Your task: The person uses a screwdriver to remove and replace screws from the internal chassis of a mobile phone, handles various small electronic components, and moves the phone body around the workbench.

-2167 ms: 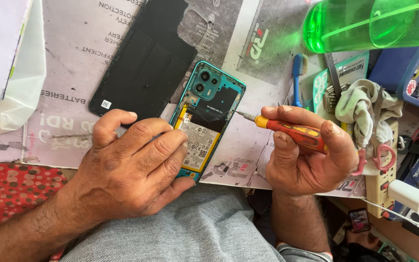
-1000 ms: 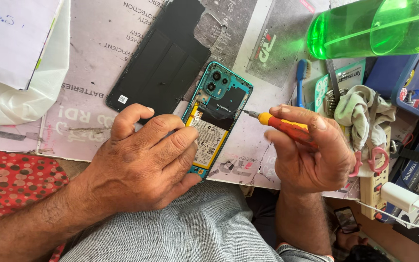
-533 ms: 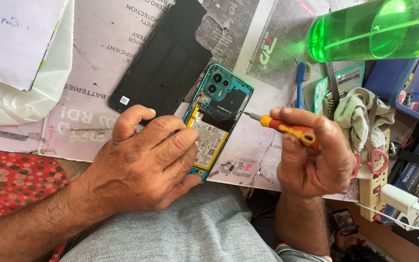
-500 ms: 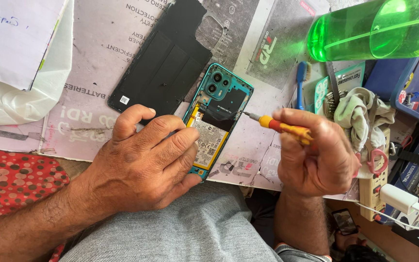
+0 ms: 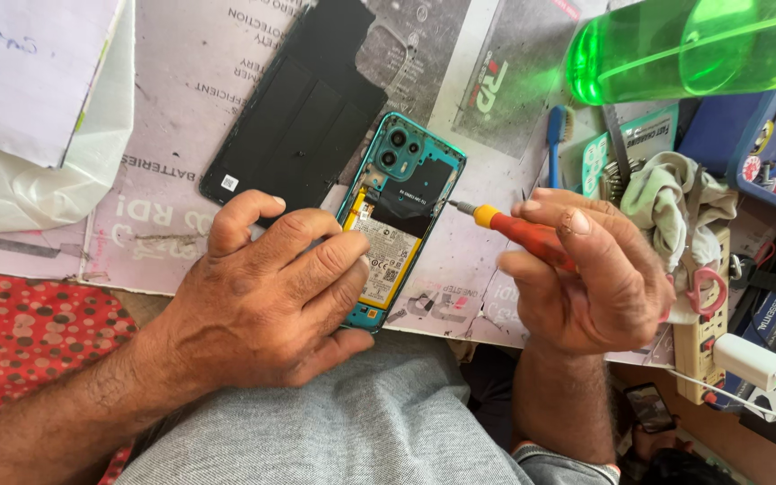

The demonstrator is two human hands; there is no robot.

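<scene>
A teal phone (image 5: 403, 193) lies face down with its back removed, showing the camera cluster, black shielding and a white-labelled battery. My left hand (image 5: 267, 292) lies over its lower half, fingers curled across the battery and thumb on the black back cover (image 5: 303, 121) beside it. My right hand (image 5: 590, 274) grips a small screwdriver (image 5: 514, 229) with a red and yellow handle. Its metal tip points left at the phone's right edge, just short of touching.
A printed work mat (image 5: 181, 193) covers the bench. A green translucent bottle (image 5: 693, 45) hangs at top right. A blue toothbrush (image 5: 556, 144), a rag (image 5: 675, 202), a power strip with white plug (image 5: 720, 350) and a plastic-wrapped paper box (image 5: 38, 108) surround the work. Red dotted cloth (image 5: 20, 332) lies left.
The view has drifted, so the phone sits a little further right in frame. My right hand has lifted slightly and the screwdriver tip stays near the phone's right edge. My left hand keeps its hold.
</scene>
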